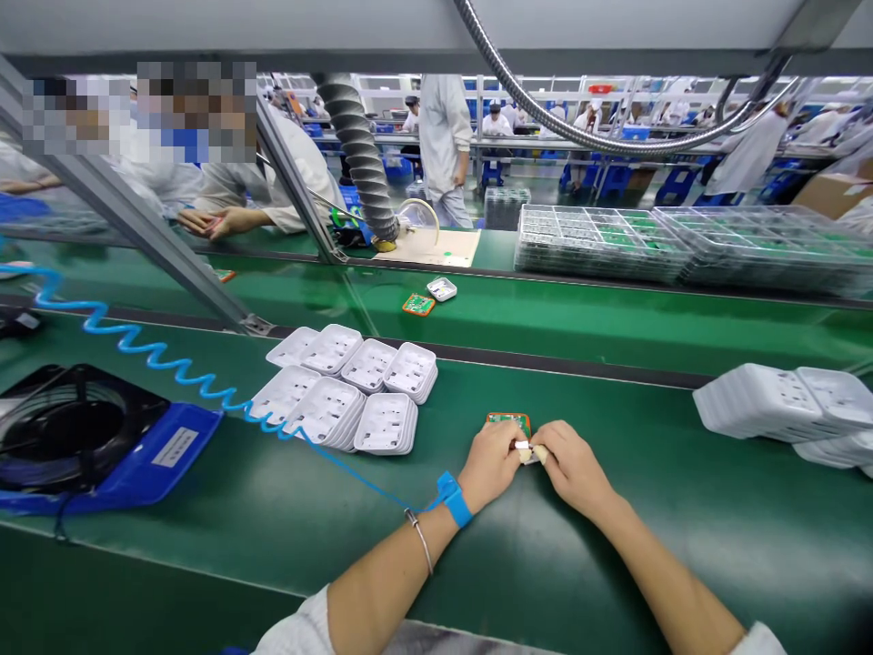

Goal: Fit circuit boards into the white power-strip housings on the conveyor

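Observation:
My left hand (492,462) and my right hand (571,468) meet over the green bench, fingertips pinched together. Between them is a small white part (522,446), mostly covered by the fingers, so its exact kind cannot be made out. Pale finger covers show on the fingertips. Right behind the hands lies a green circuit board (510,421) with an orange edge, partly hidden by my left hand. Around my left wrist is a blue wrist strap (454,499) tied to a coiled blue cord (167,361).
Stacked white plastic housings (387,424) stand at left, more housings (764,400) at right. A black fan (82,428) lies far left. Beyond, a green belt (579,318) carries another board (418,304) and a white housing (442,289). Clear trays (600,241) and co-workers are behind.

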Demonstrator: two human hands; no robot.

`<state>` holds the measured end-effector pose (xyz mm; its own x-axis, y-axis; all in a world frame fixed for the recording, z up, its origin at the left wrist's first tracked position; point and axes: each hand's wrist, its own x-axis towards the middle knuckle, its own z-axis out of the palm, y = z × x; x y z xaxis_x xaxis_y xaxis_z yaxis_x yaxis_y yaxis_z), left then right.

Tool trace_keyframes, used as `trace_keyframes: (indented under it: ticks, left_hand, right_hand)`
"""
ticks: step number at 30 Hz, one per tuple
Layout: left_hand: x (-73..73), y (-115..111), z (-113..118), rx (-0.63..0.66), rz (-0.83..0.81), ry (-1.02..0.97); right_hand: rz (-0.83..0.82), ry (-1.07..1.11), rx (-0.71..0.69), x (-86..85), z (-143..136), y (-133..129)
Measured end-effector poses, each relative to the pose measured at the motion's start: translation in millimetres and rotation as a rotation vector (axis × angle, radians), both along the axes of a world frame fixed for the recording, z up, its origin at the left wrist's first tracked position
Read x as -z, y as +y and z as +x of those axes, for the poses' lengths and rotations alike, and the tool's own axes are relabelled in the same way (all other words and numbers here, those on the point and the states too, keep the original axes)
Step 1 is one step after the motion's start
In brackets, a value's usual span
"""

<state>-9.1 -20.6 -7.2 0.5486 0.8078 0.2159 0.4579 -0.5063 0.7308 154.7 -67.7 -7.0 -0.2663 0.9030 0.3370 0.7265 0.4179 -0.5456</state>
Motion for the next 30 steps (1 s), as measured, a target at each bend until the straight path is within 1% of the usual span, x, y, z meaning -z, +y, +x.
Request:
trace_keyframes:
  ticks: [5, 9, 11, 13, 16, 17, 19, 21, 24, 26, 28, 30]
  left_hand:
    - [1.6, 1, 0, 0.025, 0.136, 0.084]
    - [1.0, 4, -3, 0.067, 0.187, 0.140]
    - [0.2, 5, -3, 0.070, 0.169, 0.118]
    - [-1.0, 7, -2, 0.016, 0.056, 0.023]
    - [-3.6, 11, 0, -0.112, -0.221, -0.248]
    - [-4.9, 12, 0, -0.131, -0.311, -0.349]
    - [-9.2, 12, -1, -0.125, -0.456, -0.524]
    - [-16.5, 7, -3, -0.089, -0.550, -0.637]
    - [-30.2, -5, -6, -0.010, -0.639, -0.707]
    - [-35.1, -11, -8, 0.038, -0.696, -0.715]
    - [-32.5, -11, -7, 0.009, -0.691, -0.676]
    - [-22.9, -6, -6, -0.096, -0.592, -0.553]
  right_hand:
    - [0.074, -0.085, -0.001, 5.3, -4, 6]
    - [0.100, -0.166, -0.017, 5.5, -6, 8]
    - [0.071, -0.144, -0.012, 4.5, -4, 8]
    - [0.039, -0.038, 0.047, 4.0, -1, 9]
    - [-0.008, 0.151, 0.217, 4.1, 2, 10]
    - [-0.031, 0.183, 0.255, 3.8, 2, 11]
    - [-0.078, 0.212, 0.269, 1.4, -3, 11]
    - [-0.083, 0.228, 0.250, -4.7, -11, 8]
    - [-0.027, 0.271, 0.221, -17.8, -18, 2]
    - [-0.017, 0.313, 0.190, -23.6, -19, -1]
    - [-0.074, 0.354, 0.182, -22.9, -17, 1]
    - [-0.161, 0.350, 0.223, -15.6, -14, 9]
